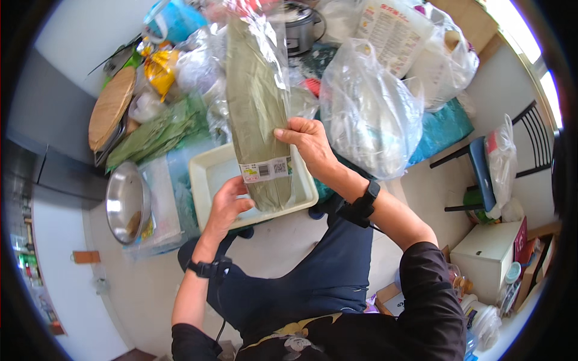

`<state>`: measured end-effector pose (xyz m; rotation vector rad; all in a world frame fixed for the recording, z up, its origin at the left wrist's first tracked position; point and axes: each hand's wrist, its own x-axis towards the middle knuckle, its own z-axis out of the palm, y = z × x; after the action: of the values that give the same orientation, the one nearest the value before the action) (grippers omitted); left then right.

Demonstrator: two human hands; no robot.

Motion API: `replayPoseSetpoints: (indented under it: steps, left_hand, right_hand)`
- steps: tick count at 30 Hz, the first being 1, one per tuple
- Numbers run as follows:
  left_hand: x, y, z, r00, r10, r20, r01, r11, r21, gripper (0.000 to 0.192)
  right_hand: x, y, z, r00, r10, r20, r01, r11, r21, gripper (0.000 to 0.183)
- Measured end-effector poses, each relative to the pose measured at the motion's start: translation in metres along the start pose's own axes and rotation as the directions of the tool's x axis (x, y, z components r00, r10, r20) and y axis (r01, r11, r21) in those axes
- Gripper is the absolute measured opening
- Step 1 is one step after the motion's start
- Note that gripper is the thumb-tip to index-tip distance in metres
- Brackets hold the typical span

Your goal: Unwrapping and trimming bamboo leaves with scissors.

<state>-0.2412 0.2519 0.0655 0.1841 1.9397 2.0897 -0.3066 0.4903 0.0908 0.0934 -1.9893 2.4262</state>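
Observation:
A long clear plastic pack of flat, dull green leaves (257, 99) stands tilted above a cream plastic basin (197, 189). My right hand (311, 142) pinches its right edge, thumb on the front. At the lower left edge of the pack is my left hand (230, 203), with fingertips partly hidden behind it and thumb close to the bottom corner. Whether that hand grips the pack or only touches it is unclear. A printed label with a barcode crosses the pack's lower part. Loose green leaves (158, 131) lie in a pile left of the pack.
A steel bowl (128, 203) sits left of the basin. Behind are a round wooden board (112, 108), a yellow bag (160, 67), a rice cooker (298, 29) and a full white plastic bag (370, 113). A chair (483, 167) stands at right, beyond a white box (483, 257).

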Motion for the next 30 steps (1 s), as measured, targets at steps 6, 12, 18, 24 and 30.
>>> replayPoseSetpoints:
  steps: [6,12,18,24,30]
  left_hand:
    - [-0.012,-0.027,-0.005,0.990,-0.140,-0.009,0.139,0.988,-0.065,0.012]
    - [-0.024,-0.036,-0.036,0.958,-0.074,-0.276,0.048,0.994,-0.100,0.011]
    - [-0.030,-0.027,-0.061,0.907,-0.013,-0.420,-0.053,0.988,-0.145,0.016]
    - [-0.035,-0.026,-0.074,0.894,-0.031,-0.448,-0.038,0.989,-0.146,0.020]
    - [-0.029,-0.019,-0.069,0.892,-0.007,-0.453,-0.100,0.972,-0.212,0.022]
  right_hand:
    - [-0.009,0.022,0.012,0.983,0.113,0.147,-0.090,0.984,-0.151,0.033]
    - [-0.016,0.088,-0.108,0.913,0.409,0.001,-0.323,0.723,-0.611,0.033]
    - [-0.026,0.118,-0.220,0.843,0.526,-0.109,-0.418,0.516,-0.747,0.053]
    - [0.005,0.102,-0.291,0.954,0.022,-0.298,-0.293,0.265,-0.919,0.067]
    - [-0.025,0.064,-0.136,0.945,0.317,-0.078,-0.305,0.772,-0.557,0.034]
